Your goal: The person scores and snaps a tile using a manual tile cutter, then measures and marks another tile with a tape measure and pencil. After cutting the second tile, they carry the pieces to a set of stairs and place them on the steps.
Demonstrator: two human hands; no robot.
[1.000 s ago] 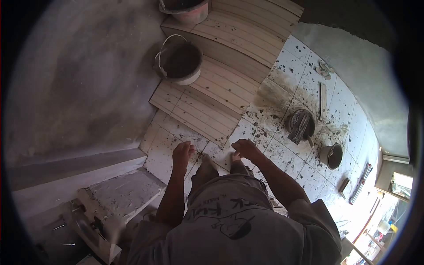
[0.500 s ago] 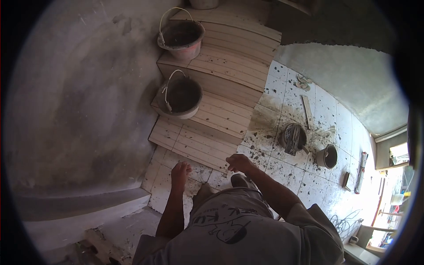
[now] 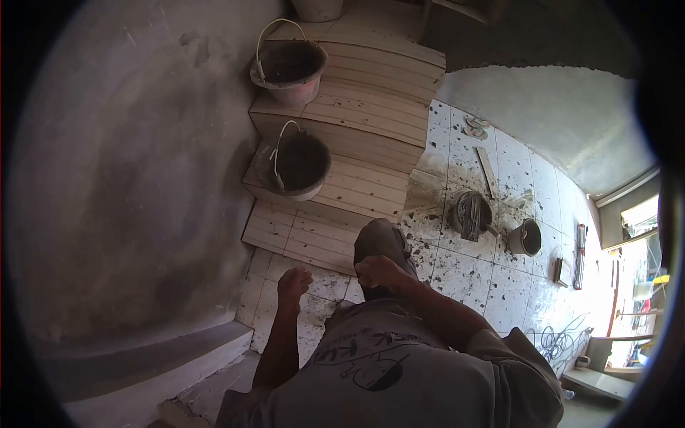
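Note:
My left hand (image 3: 294,286) is held in front of my body at the left, fingers curled in, with nothing visible in it. Over my raised right knee (image 3: 382,239) is my right hand (image 3: 378,274), also curled closed and seemingly holding nothing. Ahead of both hands rise tiled steps (image 3: 367,175). A bucket (image 3: 302,165) with a pale handle stands on a lower step, its inside dark. Higher up sits a second bucket (image 3: 290,73), its outside reddish and its handle upright.
A grey plastered wall (image 3: 135,178) runs along the left. On the spattered tile floor (image 3: 467,278) at right are a round basin (image 3: 485,214) with a dark board across it, a small bucket (image 3: 526,238), a wooden strip (image 3: 486,172) and tangled cable (image 3: 560,342).
My right knee has risen into view in front of the steps, beneath my right hand. Both hands stay curled, and the view has shifted slightly.

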